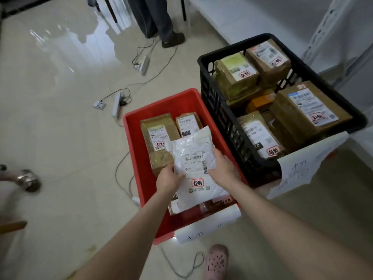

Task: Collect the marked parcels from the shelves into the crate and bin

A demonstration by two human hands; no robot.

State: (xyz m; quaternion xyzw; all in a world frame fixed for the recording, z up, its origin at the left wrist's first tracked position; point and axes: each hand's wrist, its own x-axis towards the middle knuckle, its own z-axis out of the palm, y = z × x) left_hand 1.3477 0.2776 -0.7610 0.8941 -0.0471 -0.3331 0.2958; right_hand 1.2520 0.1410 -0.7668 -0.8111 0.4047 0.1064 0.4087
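Note:
A white plastic mailer parcel with a barcode label and a red stamp is held over the red bin. My left hand grips its left edge and my right hand grips its right edge. Beneath it in the red bin lie brown taped parcels bearing the same red stamp. To the right stands the black crate, filled with several brown stamped parcels. White handwritten paper signs hang on the front of the bin and of the crate.
Power strips and cables trail over the shiny tiled floor left of the bin. Another person's legs stand at the back. A white shelf frame rises at the right. My pink shoe is near the bottom edge, and a foot shows at the left.

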